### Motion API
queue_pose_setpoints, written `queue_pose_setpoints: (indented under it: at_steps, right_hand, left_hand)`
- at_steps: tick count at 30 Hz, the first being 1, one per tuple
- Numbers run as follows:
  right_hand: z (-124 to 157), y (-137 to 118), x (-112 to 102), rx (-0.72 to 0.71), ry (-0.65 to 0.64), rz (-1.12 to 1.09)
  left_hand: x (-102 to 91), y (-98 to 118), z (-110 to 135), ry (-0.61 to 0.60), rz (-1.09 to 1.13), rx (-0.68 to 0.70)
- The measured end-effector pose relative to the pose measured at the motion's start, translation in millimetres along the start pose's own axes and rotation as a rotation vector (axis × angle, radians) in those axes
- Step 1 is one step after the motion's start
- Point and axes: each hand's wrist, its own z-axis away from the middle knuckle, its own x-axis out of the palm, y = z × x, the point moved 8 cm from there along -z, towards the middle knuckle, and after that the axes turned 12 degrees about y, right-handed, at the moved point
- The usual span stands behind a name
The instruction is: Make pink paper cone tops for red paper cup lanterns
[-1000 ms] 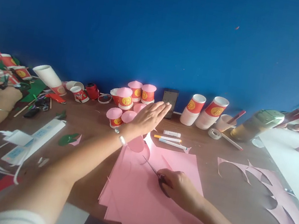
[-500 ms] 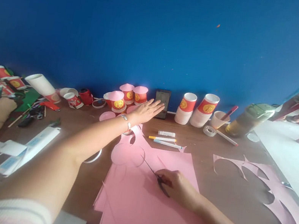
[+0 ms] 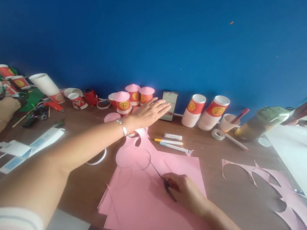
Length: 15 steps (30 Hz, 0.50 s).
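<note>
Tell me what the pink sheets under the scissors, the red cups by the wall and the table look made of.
The pink sheets look like thin matte paper: flat, stacked, with clean round cutouts. The red cups look like printed paper cups, white inside with rolled rims; a light coating is possible. The table seems brown wood or laminate with a dull sheen. The scissors in the right hand have thin dark blades, probably metal.

A tape roll point(image 3: 218, 134) lies by stacked cups point(image 3: 193, 110), with pink offcuts point(image 3: 282, 193) right.
</note>
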Motion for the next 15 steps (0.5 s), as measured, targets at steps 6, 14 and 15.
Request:
queue_pose_setpoints:
  at_steps: [6, 14, 15]
  right_hand:
    - [-1.2, 1.7, -0.9, -0.006, 0.002, -0.032]
    - [-1.9, 12.6, 0.8, 0.058, 0.02, -0.058]
    - [-2.0, 14.7, 1.7, 0.068, 0.018, -0.058]
  left_hand:
    - [-49.0, 7.0, 81.3, 0.079, 0.258, -0.373]
    - [-37.8, 12.8, 177.2, -0.307, 0.254, -0.793]
    - [-34.6, 14.6, 178.8, -0.344, 0.229, -0.792]
